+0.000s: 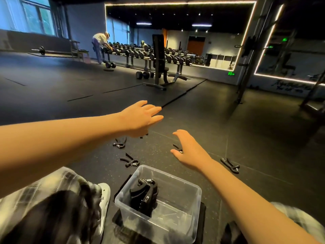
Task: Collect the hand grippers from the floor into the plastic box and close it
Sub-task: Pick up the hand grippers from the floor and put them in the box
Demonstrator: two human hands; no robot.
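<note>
A clear plastic box (195, 196) stands open on the dark floor between my knees, with black hand grippers (146, 194) piled inside. Several more black hand grippers lie on the floor beyond it: one (120, 143) at the left, one (131, 161) nearer the box, one (230, 165) at the right. My left hand (142, 117) stretches forward with fingers straight, above a gripper that is mostly hidden under it. My right hand (188, 148) hovers with spread fingers over another gripper (176, 147), only partly visible. Both hands hold nothing.
A dark flat panel (202, 213), possibly the lid, lies under the box. My plaid-trousered legs and a white shoe (104, 194) flank the box. A weight bench (159, 67), dumbbell racks (140, 53) and a person stand far back. Rack posts (244, 81) rise at the right.
</note>
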